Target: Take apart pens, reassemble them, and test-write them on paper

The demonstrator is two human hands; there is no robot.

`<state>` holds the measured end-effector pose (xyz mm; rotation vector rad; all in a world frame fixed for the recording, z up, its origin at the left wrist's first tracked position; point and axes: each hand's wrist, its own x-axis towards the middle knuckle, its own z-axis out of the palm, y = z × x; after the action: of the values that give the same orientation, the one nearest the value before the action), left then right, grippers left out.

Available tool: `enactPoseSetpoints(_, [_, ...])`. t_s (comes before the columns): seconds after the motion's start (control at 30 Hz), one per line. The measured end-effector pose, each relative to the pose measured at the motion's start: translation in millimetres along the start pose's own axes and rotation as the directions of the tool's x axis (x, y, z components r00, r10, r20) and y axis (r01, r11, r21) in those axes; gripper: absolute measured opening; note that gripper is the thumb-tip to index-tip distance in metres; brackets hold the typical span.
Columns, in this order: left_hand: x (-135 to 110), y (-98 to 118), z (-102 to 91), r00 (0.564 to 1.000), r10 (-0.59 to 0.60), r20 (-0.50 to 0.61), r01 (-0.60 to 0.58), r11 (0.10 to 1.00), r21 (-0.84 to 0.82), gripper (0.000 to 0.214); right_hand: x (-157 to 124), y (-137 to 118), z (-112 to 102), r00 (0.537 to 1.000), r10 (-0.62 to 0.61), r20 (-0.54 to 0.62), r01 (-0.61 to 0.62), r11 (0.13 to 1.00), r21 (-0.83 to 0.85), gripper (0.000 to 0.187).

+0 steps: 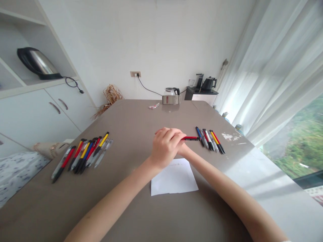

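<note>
Over the middle of the table, my left hand (167,145) is closed around a red pen (191,138), whose red and black end sticks out to the right. My right hand (182,150) is crossed behind the left one and mostly covered by it, so I cannot see its grip. Just below both hands lies a white sheet of paper (174,178) with faint writing near its top edge. The rest of the pen is hidden by the fingers.
Several pens (84,153) in mixed colours lie at the left, and another row of pens (209,139) at the right. A glass kettle on a base (171,97) stands at the far edge, beside a small wrapper (153,106). A curtain (272,74) hangs on the right.
</note>
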<state>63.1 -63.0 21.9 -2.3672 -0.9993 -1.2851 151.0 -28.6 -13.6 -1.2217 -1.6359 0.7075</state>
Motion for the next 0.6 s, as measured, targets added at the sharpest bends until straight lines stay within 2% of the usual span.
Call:
enactPoseSetpoints(0.07, [4, 12, -10.9, 0.999, 0.017, 0.035, -0.019, 0.999, 0.051, 0.020, -6, -7, -2, 0.997, 0.046, -0.069, -0.045, 0.999, 0.018, 0.014])
enactPoseSetpoints(0.13, [3, 27, -23.0, 0.993, 0.022, 0.117, -0.036, 0.992, 0.122, 0.029, -8, -10, -7, 0.996, 0.085, -0.032, -0.082, 0.992, 0.092, 0.011])
enactPoseSetpoints(0.2, [-5, 44, -33.2, 0.962, 0.005, 0.272, -0.054, 0.984, 0.173, 0.030, -8, -9, -14, 0.993, 0.113, 0.036, -0.118, 0.979, 0.167, 0.008])
enactPoseSetpoints(0.23, [-13, 51, -36.7, 0.925, 0.007, 0.380, -0.081, 0.980, 0.179, 0.030, -7, -7, -18, 0.991, 0.119, 0.055, -0.128, 0.972, 0.195, 0.008])
enactPoseSetpoints(0.27, [-22, 57, -39.0, 0.869, -0.002, 0.495, -0.100, 0.979, 0.179, 0.031, -8, -4, -21, 0.991, 0.122, 0.059, -0.132, 0.966, 0.222, 0.010])
enactPoseSetpoints(0.33, [-43, 64, -40.3, 0.761, -0.089, 0.643, -0.074, 0.972, 0.223, 0.041, -11, 2, -28, 0.991, 0.132, 0.032, -0.135, 0.949, 0.284, 0.016])
enactPoseSetpoints(0.47, [-77, 66, -36.4, 0.670, -0.107, 0.734, -0.037, 0.983, 0.177, 0.063, -27, 9, -32, 0.977, 0.211, 0.024, -0.205, 0.909, 0.363, 0.025])
enactPoseSetpoints(0.53, [-86, 68, -32.9, 0.644, -0.075, 0.761, -0.017, 0.994, 0.112, 0.071, -36, 7, -30, 0.972, 0.232, 0.026, -0.226, 0.909, 0.351, 0.027])
enactPoseSetpoints(0.6, [-91, 72, -28.5, 0.638, -0.063, 0.767, 0.006, 0.997, 0.077, 0.081, -43, 2, -25, 0.969, 0.244, 0.044, -0.245, 0.911, 0.332, 0.027])
